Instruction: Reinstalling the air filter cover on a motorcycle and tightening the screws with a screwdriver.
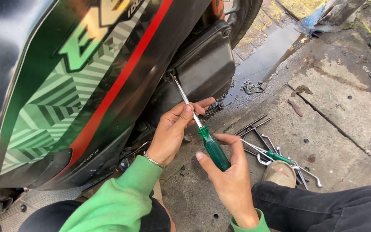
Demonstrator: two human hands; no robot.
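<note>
The right hand (228, 180) closes around the green handle of a screwdriver (207, 139), whose tip meets the scooter's black engine cover (202, 68) toward eleven o'clock. The left hand (174, 131) pinches the steel shaft between thumb and fingers. A green chevron decal (56, 103) with a red stripe covers the side panel (5, 43). Loose tools (271, 150) lie on the concrete floor (340, 129) at three o'clock.

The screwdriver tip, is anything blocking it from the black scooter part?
Nothing visible does. The screwdriver tip already sits at the black cover. The left hand steadies the shaft; the right hand holds the green handle.
</note>
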